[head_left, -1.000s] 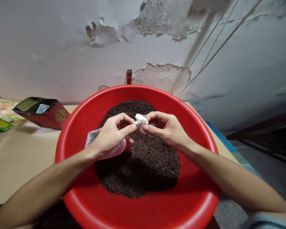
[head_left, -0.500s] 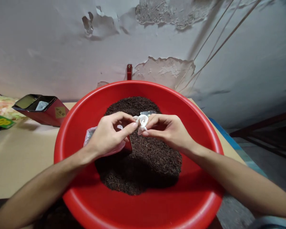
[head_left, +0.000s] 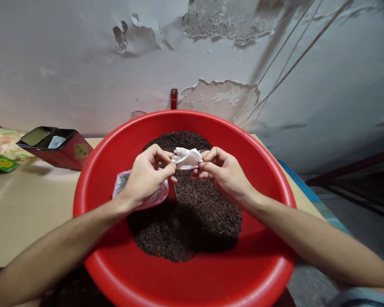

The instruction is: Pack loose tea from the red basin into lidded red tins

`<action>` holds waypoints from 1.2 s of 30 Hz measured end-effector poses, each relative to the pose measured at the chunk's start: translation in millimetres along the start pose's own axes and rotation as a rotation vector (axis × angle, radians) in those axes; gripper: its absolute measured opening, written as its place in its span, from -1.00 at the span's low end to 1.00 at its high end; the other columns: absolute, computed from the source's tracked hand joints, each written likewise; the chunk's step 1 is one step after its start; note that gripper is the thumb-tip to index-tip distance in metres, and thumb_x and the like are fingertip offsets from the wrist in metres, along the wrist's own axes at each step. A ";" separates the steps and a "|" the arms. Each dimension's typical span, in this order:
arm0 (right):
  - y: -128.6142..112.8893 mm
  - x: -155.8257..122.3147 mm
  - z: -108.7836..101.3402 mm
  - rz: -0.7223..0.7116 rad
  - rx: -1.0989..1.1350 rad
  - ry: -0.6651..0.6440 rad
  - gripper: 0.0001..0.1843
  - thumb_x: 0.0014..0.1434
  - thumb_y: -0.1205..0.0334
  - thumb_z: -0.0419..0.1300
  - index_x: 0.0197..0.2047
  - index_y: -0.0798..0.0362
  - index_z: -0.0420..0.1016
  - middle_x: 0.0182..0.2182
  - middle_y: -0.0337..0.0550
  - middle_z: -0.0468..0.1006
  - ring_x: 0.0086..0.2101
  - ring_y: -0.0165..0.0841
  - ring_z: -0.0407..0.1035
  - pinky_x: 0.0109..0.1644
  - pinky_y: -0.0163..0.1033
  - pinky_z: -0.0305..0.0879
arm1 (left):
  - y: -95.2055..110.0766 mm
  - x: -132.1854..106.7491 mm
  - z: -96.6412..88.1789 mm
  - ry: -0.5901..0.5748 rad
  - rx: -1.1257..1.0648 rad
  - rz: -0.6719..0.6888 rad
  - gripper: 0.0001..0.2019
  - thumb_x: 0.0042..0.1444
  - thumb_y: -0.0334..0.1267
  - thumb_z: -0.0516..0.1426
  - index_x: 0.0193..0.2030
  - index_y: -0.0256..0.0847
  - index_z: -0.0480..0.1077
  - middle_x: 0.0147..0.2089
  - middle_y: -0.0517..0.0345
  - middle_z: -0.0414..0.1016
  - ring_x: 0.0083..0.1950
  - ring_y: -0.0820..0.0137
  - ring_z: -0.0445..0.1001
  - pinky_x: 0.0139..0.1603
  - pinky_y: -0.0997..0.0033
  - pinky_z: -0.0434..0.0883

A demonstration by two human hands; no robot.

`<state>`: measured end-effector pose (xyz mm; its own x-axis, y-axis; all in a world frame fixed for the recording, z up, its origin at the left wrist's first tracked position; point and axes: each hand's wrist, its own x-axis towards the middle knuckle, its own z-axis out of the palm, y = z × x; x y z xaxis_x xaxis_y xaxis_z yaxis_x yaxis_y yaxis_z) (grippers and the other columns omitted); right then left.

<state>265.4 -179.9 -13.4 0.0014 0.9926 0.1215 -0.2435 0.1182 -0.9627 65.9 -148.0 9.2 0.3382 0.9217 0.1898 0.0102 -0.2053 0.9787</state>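
Note:
A small white pouch of thin, wrinkled material (head_left: 187,159) is stretched between my two hands above the basin. My left hand (head_left: 149,177) pinches its left end between thumb and fingertips. At the opposite end, the thumb and fingers of my right hand (head_left: 226,175) are closed on it. Below lies a heap of dark loose tea leaves (head_left: 208,209) in a large red plastic basin (head_left: 192,281). Under my left hand, a clear plastic bag (head_left: 158,198) lines a container, partly hidden by the hand. A dark red surface (head_left: 172,192) shows beside it.
An opened red tin box (head_left: 68,149) lies on its side on the table (head_left: 28,209) at left, with a silvery packet inside. A green packet (head_left: 1,161) lies farther left. Behind the basin is a peeling wall (head_left: 83,64), with cords (head_left: 294,64) at right.
The white pouch was bunched up and is now pulled out flat and wide. My hands have moved slightly left, and the right hand's fingers have shifted along its edge.

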 end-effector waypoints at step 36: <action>-16.0 -17.2 4.7 -0.111 -0.083 -0.029 -0.73 0.14 -0.06 0.37 -0.19 -0.07 0.61 -0.27 -0.19 0.56 -0.24 -0.32 0.46 -0.19 -0.14 0.54 | 24.7 -12.2 -1.7 0.117 0.108 0.055 -0.68 0.13 0.01 0.30 -0.17 -0.22 0.59 -0.21 0.06 0.66 -0.16 0.25 0.61 -0.10 0.29 0.59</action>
<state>264.7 -199.0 1.0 -0.0047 0.9722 0.2341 -0.1625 0.2303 -0.9595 60.4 -163.7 31.2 0.2294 0.9387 0.2573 0.0979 -0.2853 0.9534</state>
